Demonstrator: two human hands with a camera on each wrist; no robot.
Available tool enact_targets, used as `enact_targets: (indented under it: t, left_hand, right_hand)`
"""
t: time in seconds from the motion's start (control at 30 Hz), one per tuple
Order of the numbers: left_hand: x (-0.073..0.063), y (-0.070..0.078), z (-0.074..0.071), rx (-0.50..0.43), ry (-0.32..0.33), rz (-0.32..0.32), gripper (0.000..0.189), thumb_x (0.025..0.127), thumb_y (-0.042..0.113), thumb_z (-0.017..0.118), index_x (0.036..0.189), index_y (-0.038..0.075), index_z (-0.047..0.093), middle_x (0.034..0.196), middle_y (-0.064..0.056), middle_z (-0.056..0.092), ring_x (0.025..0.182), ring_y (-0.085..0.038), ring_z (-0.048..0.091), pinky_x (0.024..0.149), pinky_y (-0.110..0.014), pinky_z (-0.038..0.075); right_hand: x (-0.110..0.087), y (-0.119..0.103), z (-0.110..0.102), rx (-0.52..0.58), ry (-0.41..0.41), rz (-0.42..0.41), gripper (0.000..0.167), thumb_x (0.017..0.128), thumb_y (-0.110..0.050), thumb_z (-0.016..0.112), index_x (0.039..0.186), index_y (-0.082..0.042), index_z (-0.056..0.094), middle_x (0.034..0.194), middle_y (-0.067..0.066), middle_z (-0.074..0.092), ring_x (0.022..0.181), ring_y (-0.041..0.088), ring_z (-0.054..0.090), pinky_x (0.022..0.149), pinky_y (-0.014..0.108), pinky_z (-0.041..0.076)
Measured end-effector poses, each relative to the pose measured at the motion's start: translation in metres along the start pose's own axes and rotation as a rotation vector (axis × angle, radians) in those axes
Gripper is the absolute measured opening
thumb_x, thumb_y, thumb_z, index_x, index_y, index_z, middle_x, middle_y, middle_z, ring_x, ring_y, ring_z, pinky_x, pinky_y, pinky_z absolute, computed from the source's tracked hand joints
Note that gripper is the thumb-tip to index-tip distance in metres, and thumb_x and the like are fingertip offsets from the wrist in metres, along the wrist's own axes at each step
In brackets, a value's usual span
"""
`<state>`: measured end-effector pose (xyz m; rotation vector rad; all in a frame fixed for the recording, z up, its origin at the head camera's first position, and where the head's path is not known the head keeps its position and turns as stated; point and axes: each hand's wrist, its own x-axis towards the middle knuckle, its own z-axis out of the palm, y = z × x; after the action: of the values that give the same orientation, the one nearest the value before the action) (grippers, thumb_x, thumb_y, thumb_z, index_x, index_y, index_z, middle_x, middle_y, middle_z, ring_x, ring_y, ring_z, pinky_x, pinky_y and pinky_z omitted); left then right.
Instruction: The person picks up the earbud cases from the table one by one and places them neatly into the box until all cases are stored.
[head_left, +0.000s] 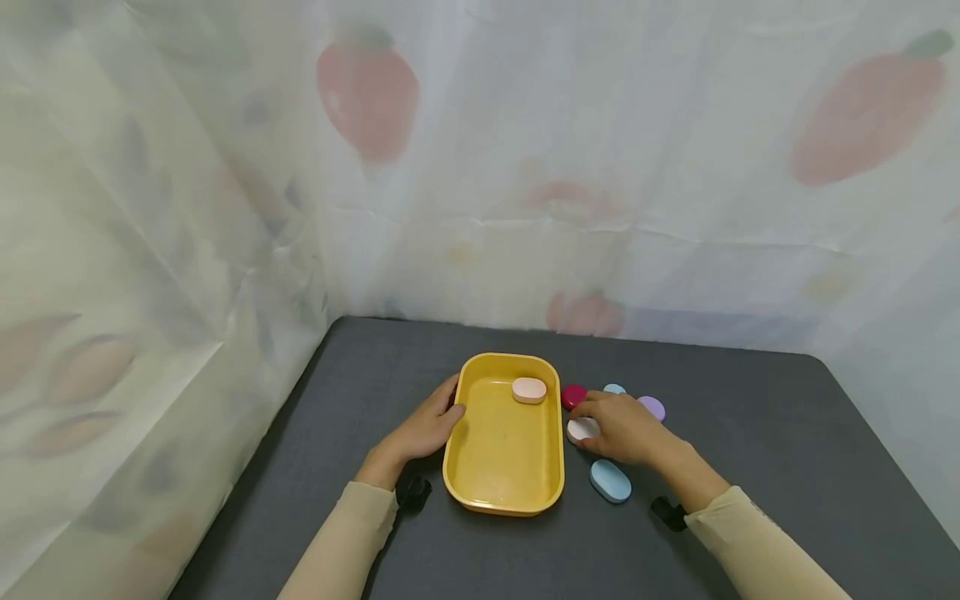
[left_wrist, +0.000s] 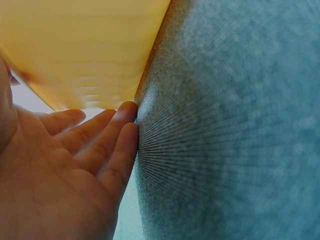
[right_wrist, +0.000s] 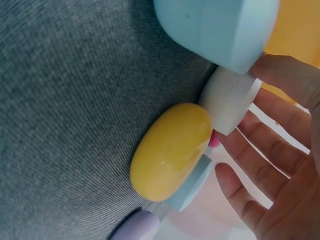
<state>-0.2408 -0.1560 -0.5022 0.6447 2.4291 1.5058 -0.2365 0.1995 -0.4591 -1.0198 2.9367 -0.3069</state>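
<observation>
At the left side of a yellow tray [head_left: 504, 492], my left hand [head_left: 427, 427] holds the wall, thumb over the rim. Its fingers [left_wrist: 112, 145] lie along the outside in the left wrist view. Inside the tray is a pale pink oval soap-like bar [head_left: 528, 390]. To the right of the tray, my right hand [head_left: 622, 429] pinches a white oval bar [head_left: 582, 429] between thumb and fingers; this bar [right_wrist: 227, 100] appears low at the cloth in the right wrist view. Close by lies a yellow bar [right_wrist: 172, 152], hidden under the hand in the head view.
Around the right hand lie a crimson bar [head_left: 573, 395], a small light blue one [head_left: 614, 388], a purple one [head_left: 652, 407] and a larger blue one [head_left: 611, 482]. The dark grey table [head_left: 780, 433] meets a fruit-printed curtain [head_left: 480, 250] at the back and left.
</observation>
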Motion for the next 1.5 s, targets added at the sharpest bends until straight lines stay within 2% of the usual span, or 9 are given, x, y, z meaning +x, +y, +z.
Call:
enact_targets:
  t: [0.23, 0.4, 0.63, 0.9, 1.13, 1.5]
  left_hand:
    - [0.0, 0.0, 0.0, 0.014, 0.008, -0.01, 0.057, 0.112, 0.014, 0.039, 0.165, 0.009, 0.019, 0.157, -0.015, 0.044, 0.126, -0.025, 0.059, 0.103, -0.041, 0.05]
    - [0.001, -0.001, 0.001, 0.017, 0.008, -0.005, 0.057, 0.112, 0.014, 0.039, 0.165, 0.009, 0.019, 0.158, -0.016, 0.043, 0.129, -0.026, 0.057, 0.105, -0.043, 0.049]
    - [-0.001, 0.001, -0.001, 0.013, -0.003, 0.011, 0.056, 0.112, 0.014, 0.038, 0.165, 0.009, 0.019, 0.158, -0.018, 0.042, 0.128, -0.031, 0.058, 0.104, -0.045, 0.049]
    - [-0.002, 0.001, -0.001, 0.004, -0.012, 0.022, 0.057, 0.113, 0.013, 0.036, 0.166, 0.009, 0.017, 0.16, -0.021, 0.039, 0.131, -0.034, 0.056, 0.104, -0.048, 0.049]
    - [-0.01, 0.035, -0.007, -0.045, -0.052, 0.001, 0.058, 0.112, 0.012, 0.037, 0.163, -0.004, 0.016, 0.157, -0.033, 0.037, 0.13, -0.046, 0.054, 0.104, -0.054, 0.048]
    - [-0.011, 0.035, -0.006, -0.048, -0.045, -0.007, 0.059, 0.112, 0.013, 0.037, 0.164, -0.003, 0.014, 0.16, -0.032, 0.033, 0.131, -0.046, 0.052, 0.105, -0.055, 0.048]
  right_hand:
    - [-0.001, -0.003, -0.006, -0.009, 0.02, -0.009, 0.031, 0.088, -0.032, 0.083, 0.114, -0.017, 0.078, 0.109, 0.002, 0.07, 0.093, 0.022, 0.066, 0.084, 0.044, 0.056]
    - [0.0, -0.002, -0.009, -0.016, 0.009, 0.002, 0.034, 0.089, -0.035, 0.081, 0.118, -0.016, 0.077, 0.11, 0.002, 0.069, 0.092, 0.021, 0.066, 0.085, 0.045, 0.056]
    - [0.002, -0.002, -0.016, -0.025, 0.019, 0.001, 0.032, 0.089, -0.034, 0.082, 0.117, -0.018, 0.078, 0.104, -0.001, 0.068, 0.085, 0.016, 0.063, 0.081, 0.045, 0.055]
    - [0.002, -0.006, -0.028, 0.012, 0.021, 0.038, 0.035, 0.089, -0.033, 0.082, 0.12, -0.016, 0.077, 0.109, 0.002, 0.07, 0.09, 0.018, 0.064, 0.083, 0.046, 0.056]
    - [0.005, -0.007, -0.037, 0.026, 0.042, 0.032, 0.035, 0.09, -0.034, 0.081, 0.121, -0.018, 0.077, 0.112, 0.001, 0.07, 0.092, 0.019, 0.066, 0.085, 0.047, 0.056]
    - [0.01, -0.012, -0.051, 0.018, 0.046, 0.022, 0.039, 0.093, -0.035, 0.079, 0.127, -0.018, 0.075, 0.114, 0.001, 0.069, 0.092, 0.017, 0.065, 0.08, 0.041, 0.054]
